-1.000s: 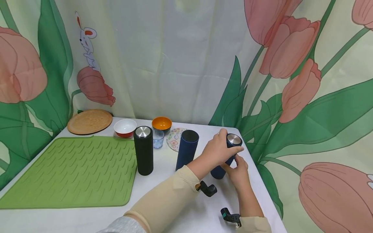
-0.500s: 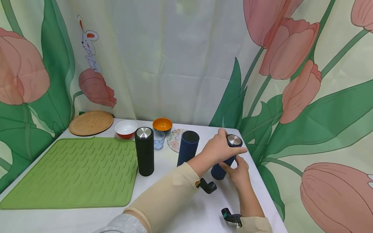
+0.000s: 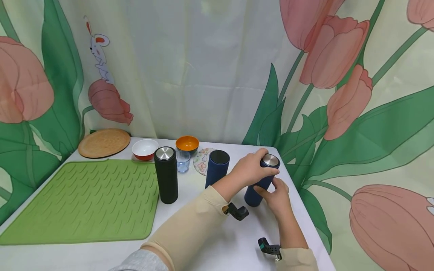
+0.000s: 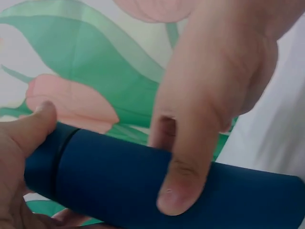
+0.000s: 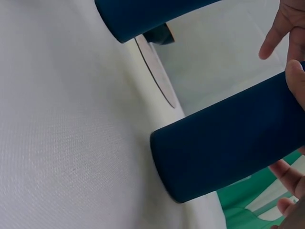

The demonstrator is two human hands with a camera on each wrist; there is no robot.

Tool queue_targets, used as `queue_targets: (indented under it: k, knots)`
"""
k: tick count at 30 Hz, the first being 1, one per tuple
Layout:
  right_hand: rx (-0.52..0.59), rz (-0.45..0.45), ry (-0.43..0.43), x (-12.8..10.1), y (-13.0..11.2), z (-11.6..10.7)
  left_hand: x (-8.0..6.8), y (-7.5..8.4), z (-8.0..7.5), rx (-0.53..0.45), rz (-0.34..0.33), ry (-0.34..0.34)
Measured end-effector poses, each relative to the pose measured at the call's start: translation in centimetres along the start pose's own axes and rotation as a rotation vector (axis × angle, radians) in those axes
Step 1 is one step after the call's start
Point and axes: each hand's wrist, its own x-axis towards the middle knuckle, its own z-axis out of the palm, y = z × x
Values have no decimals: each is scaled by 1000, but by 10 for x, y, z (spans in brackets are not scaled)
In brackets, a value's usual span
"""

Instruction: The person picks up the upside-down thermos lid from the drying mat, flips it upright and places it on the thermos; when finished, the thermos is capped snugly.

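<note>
At the right side of the table is a dark blue thermos with a silver-topped lid. My left hand grips it round the lid, thumb in front and fingers behind. Lower down, my right hand holds the thermos body. In the left wrist view the right thumb presses on the blue side, and a dark seam separates lid from body. In the right wrist view the thermos base is close to the tablecloth; whether it touches I cannot tell. My left forearm partly hides a second blue thermos.
A black thermos stands beside a green ridged mat. Behind are a wooden round board, a red-and-white bowl, an orange bowl, a clear glass and a patterned disc. The table's right edge lies near my right hand.
Half a second ago my left thumb stuck out to the right of the lid; now it is drawn back against the lid's front. The right hand keeps its hold on the body.
</note>
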Motion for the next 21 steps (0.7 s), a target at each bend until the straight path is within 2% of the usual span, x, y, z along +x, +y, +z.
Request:
queue_targets:
  k: [5,9,12,17,21]
  knots:
    - [-16,3,-20,1,-3,-2,1,1,-5,-15,-10,-24]
    - [-27,2,-14,0,-3,-3,0,9,4,-52,-125,37]
    - [-22,-6,-7,-1,-2,-4,0,17,13,-28,-184,100]
    - [-8,10,-13,-2,-2,-3,0,22,18,112,-137,138]
    - [-21,9,-6,-2,-3,-2,0,17,13,129,-71,96]
